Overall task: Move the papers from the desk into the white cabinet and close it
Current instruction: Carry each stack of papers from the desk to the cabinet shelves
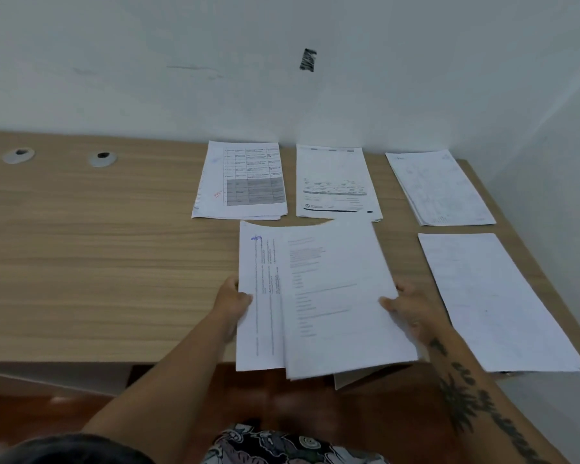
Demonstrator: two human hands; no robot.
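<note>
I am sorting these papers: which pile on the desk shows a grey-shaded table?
The far-left pile, nearest the desk's cable holes; its top sheet has grey rows and red handwriting.

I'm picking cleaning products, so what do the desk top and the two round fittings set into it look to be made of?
The desk top looks like wood-grain laminate: pale, matt, with very regular straight streaks, though real veneer can't be ruled out. The round fittings look like light grey plastic cable grommets with dark centre holes; they are too blurred to rule out metal.
</note>
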